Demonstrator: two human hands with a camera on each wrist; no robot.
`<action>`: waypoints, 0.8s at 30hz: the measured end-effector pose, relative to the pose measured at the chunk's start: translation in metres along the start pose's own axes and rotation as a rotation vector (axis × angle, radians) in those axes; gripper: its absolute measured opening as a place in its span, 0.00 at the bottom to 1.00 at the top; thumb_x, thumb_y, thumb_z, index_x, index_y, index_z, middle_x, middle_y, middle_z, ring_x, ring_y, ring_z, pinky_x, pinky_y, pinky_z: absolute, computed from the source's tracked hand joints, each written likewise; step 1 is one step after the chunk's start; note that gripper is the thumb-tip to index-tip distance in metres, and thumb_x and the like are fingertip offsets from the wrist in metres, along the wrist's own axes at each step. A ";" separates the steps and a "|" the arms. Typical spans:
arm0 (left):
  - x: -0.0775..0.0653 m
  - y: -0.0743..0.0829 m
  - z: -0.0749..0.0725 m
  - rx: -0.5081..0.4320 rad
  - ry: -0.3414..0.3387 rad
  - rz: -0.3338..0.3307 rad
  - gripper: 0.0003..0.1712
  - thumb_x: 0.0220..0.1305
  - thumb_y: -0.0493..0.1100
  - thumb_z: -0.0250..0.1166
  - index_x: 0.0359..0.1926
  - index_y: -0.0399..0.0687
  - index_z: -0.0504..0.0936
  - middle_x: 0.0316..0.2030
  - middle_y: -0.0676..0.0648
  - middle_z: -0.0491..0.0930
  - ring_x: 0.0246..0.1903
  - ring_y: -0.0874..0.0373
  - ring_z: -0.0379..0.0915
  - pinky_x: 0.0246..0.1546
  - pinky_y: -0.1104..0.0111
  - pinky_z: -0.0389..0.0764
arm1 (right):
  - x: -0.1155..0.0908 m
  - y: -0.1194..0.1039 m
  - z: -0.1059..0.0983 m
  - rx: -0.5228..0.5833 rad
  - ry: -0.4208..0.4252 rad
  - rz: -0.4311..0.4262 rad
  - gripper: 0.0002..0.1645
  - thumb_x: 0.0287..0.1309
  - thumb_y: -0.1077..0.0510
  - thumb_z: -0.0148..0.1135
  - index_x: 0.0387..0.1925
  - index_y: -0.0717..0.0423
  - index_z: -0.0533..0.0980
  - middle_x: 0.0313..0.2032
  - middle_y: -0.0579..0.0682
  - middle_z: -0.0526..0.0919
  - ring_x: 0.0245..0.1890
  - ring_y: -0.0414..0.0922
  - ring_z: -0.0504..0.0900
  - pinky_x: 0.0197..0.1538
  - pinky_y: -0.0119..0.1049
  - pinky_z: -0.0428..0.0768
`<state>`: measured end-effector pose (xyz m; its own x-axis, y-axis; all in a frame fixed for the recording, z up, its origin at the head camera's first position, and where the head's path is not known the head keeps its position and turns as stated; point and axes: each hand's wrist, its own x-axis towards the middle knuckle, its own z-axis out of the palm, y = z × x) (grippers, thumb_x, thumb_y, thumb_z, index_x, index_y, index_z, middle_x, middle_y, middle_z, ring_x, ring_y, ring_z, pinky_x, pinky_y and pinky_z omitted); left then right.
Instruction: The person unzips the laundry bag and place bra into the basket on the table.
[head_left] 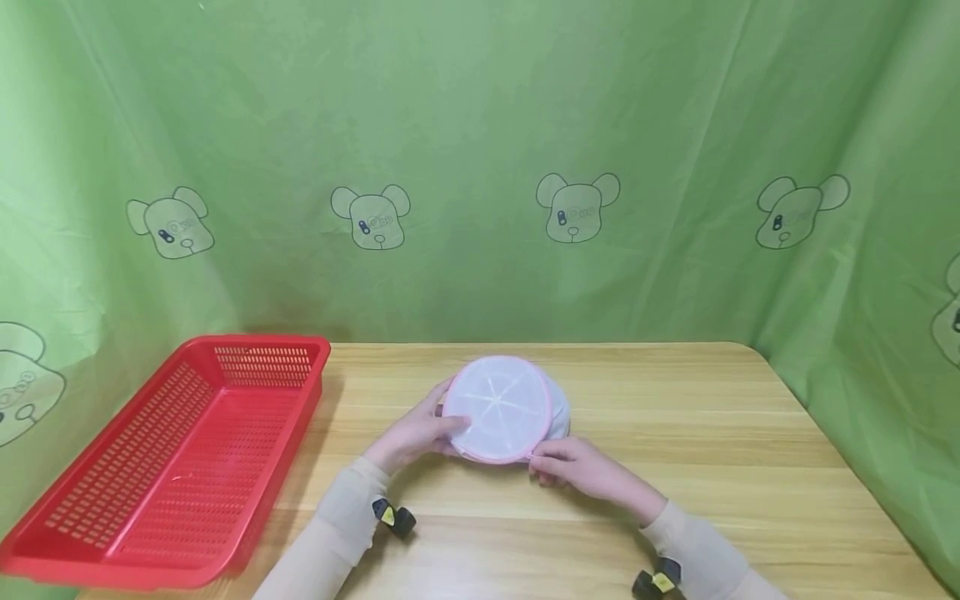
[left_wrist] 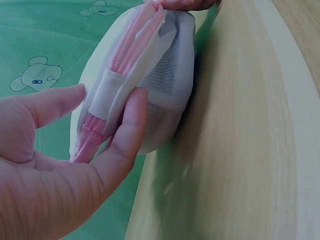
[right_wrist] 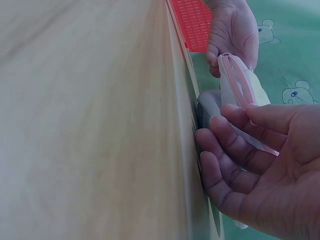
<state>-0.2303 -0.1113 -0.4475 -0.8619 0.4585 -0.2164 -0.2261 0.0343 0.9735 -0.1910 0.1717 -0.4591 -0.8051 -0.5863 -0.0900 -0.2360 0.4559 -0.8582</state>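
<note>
A round white mesh laundry bag (head_left: 495, 408) with a pink zipper round its lid is held over the middle of the table. My left hand (head_left: 420, 432) grips its left side, thumb on top of the lid and fingers underneath. In the left wrist view a white fabric tab (left_wrist: 106, 92) crosses the pink zipper (left_wrist: 131, 45) between thumb and fingers. At the bag's near right edge, my right hand (head_left: 573, 467) pinches the zipper edge between thumb and forefinger. Its other fingers curl loosely below, as the right wrist view shows. The pinching fingertips hide the zipper pull.
A large red plastic basket (head_left: 318, 387) with slotted walls stands on the left of the wooden table (head_left: 712, 433). Green curtains (head_left: 465, 283) printed with bear heads hang behind the table and at both sides. Each wrist carries a small black camera.
</note>
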 end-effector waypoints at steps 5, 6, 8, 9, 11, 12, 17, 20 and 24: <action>0.001 -0.001 0.000 -0.003 0.004 -0.001 0.49 0.65 0.33 0.59 0.77 0.61 0.43 0.55 0.29 0.67 0.36 0.52 0.83 0.40 0.56 0.88 | 0.000 0.001 -0.001 -0.001 0.004 0.008 0.17 0.69 0.52 0.53 0.35 0.61 0.81 0.30 0.57 0.83 0.28 0.41 0.80 0.29 0.31 0.82; 0.001 -0.001 0.000 -0.004 0.004 -0.001 0.49 0.65 0.33 0.59 0.77 0.61 0.43 0.55 0.29 0.68 0.36 0.52 0.82 0.40 0.57 0.88 | 0.000 0.002 -0.002 -0.002 0.006 0.011 0.17 0.69 0.52 0.53 0.35 0.61 0.81 0.30 0.57 0.84 0.29 0.41 0.80 0.29 0.31 0.82; 0.001 -0.001 0.000 -0.004 0.004 -0.001 0.48 0.65 0.33 0.59 0.77 0.62 0.43 0.55 0.29 0.68 0.36 0.52 0.82 0.40 0.57 0.88 | 0.000 0.002 -0.003 -0.008 0.009 0.014 0.17 0.69 0.52 0.54 0.35 0.60 0.81 0.30 0.57 0.84 0.29 0.42 0.80 0.30 0.32 0.82; 0.001 -0.001 0.000 -0.004 0.005 -0.001 0.48 0.65 0.33 0.59 0.77 0.62 0.43 0.54 0.29 0.68 0.36 0.52 0.82 0.39 0.58 0.88 | 0.000 0.002 -0.003 -0.008 0.010 0.015 0.17 0.69 0.52 0.53 0.35 0.60 0.81 0.30 0.57 0.84 0.29 0.42 0.81 0.30 0.32 0.82; 0.001 -0.001 0.000 0.000 0.006 0.003 0.48 0.65 0.33 0.59 0.77 0.63 0.44 0.53 0.30 0.69 0.35 0.53 0.82 0.38 0.59 0.88 | -0.001 0.002 -0.005 -0.009 0.015 0.017 0.17 0.69 0.52 0.53 0.35 0.60 0.81 0.30 0.57 0.83 0.30 0.43 0.81 0.31 0.32 0.83; 0.001 -0.002 0.000 0.005 0.007 0.006 0.48 0.65 0.33 0.59 0.77 0.63 0.44 0.53 0.30 0.70 0.34 0.53 0.82 0.37 0.60 0.88 | -0.001 0.002 -0.005 -0.011 0.017 0.018 0.17 0.69 0.52 0.53 0.35 0.61 0.80 0.30 0.57 0.83 0.30 0.43 0.81 0.31 0.32 0.83; 0.002 -0.003 0.000 0.025 0.020 0.005 0.48 0.66 0.34 0.59 0.77 0.64 0.44 0.49 0.32 0.72 0.32 0.54 0.82 0.33 0.65 0.86 | -0.001 0.003 -0.008 0.002 0.019 0.031 0.18 0.69 0.51 0.53 0.35 0.61 0.80 0.31 0.57 0.83 0.32 0.44 0.81 0.34 0.33 0.84; 0.003 -0.004 -0.001 0.027 0.030 -0.003 0.47 0.66 0.34 0.59 0.77 0.64 0.45 0.48 0.33 0.73 0.31 0.54 0.81 0.33 0.65 0.86 | -0.001 0.005 -0.009 0.021 0.016 0.036 0.19 0.70 0.51 0.53 0.35 0.62 0.80 0.31 0.57 0.83 0.32 0.43 0.81 0.35 0.34 0.84; 0.005 -0.005 0.000 0.012 0.048 -0.008 0.47 0.66 0.33 0.59 0.77 0.63 0.46 0.47 0.34 0.74 0.31 0.54 0.81 0.33 0.65 0.86 | 0.000 0.007 -0.010 0.057 0.013 0.057 0.20 0.70 0.50 0.53 0.36 0.63 0.80 0.31 0.57 0.83 0.33 0.44 0.82 0.37 0.35 0.84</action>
<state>-0.2337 -0.1095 -0.4537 -0.8812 0.4148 -0.2268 -0.2277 0.0482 0.9725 -0.1985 0.1818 -0.4604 -0.8238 -0.5510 -0.1334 -0.1584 0.4497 -0.8790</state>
